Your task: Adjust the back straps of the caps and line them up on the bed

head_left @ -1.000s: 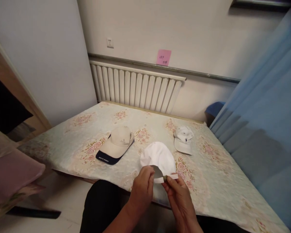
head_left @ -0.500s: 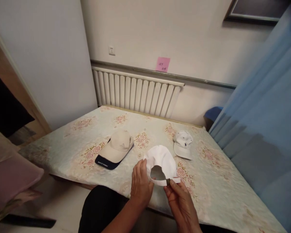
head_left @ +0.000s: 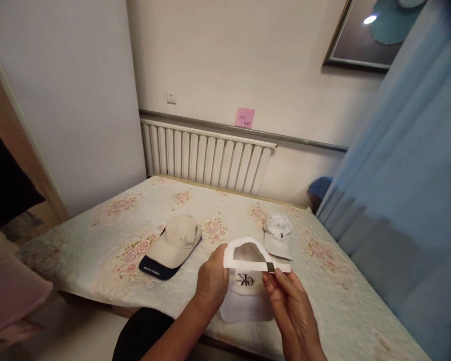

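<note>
A white cap (head_left: 248,293) with dark letters on its front is held up over the near edge of the bed, back strap uppermost and brim hanging down. My left hand (head_left: 211,283) grips its left side at the strap. At the strap's right end, by the small buckle, my right hand (head_left: 289,301) pinches it. Farther back on the flowered bedspread (head_left: 108,240) lie a beige cap with a dark blue brim (head_left: 172,244) to the left and a small white cap (head_left: 277,234) to the right.
A white radiator (head_left: 206,155) runs along the wall behind the bed, with a pink note (head_left: 244,118) above it. A blue curtain (head_left: 406,200) hangs at the right. A pink cushion (head_left: 11,301) sits at the lower left. My dark-clothed knee (head_left: 143,336) is under the bed edge.
The white cap was lifted off the bed and turned over, so its strap is now on top and its lettered front faces me. The camera tilted upward.
</note>
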`<control>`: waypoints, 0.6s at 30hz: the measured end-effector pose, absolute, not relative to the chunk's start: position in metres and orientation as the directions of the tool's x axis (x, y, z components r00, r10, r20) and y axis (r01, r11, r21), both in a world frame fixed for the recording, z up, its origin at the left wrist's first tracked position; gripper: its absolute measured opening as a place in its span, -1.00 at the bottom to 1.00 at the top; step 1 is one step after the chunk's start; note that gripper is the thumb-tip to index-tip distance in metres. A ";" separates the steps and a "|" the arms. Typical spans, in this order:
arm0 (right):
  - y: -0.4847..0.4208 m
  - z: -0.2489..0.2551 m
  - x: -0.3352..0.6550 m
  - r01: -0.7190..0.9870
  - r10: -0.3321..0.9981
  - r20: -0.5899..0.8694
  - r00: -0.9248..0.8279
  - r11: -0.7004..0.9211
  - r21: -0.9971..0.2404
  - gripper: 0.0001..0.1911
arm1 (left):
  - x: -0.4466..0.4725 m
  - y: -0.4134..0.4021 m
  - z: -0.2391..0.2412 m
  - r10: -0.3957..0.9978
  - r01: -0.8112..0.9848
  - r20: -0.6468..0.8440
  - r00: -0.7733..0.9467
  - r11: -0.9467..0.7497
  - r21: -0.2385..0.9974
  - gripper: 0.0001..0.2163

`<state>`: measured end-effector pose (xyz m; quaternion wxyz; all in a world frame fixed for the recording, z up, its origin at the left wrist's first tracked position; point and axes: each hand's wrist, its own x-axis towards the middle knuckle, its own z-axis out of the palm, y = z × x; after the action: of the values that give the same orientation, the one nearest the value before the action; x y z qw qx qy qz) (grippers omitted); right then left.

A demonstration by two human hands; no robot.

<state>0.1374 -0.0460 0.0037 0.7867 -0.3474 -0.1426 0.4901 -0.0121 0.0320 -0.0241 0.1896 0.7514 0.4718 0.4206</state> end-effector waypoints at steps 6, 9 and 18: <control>-0.038 0.008 0.140 -0.548 0.890 -0.049 0.454 0.235 -0.803 -0.74 | -0.012 0.039 -0.035 0.931 0.425 0.307 0.196 -0.363 0.829 -0.77; -0.037 -0.014 0.148 -0.460 0.881 -0.118 0.458 0.121 -0.880 -0.55 | -0.015 0.052 -0.065 0.961 0.437 0.212 0.175 -0.269 0.858 -0.77; -0.068 -0.133 0.218 0.099 0.719 -0.120 0.684 -0.255 -0.962 -0.50 | -0.042 0.076 -0.121 0.996 0.645 -0.024 0.083 -0.035 0.763 -0.82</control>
<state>0.2184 -0.0680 -0.1332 0.5438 -0.7392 -0.2770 0.2851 -0.0422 0.0761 -0.1211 0.3171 0.6641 0.6178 0.2769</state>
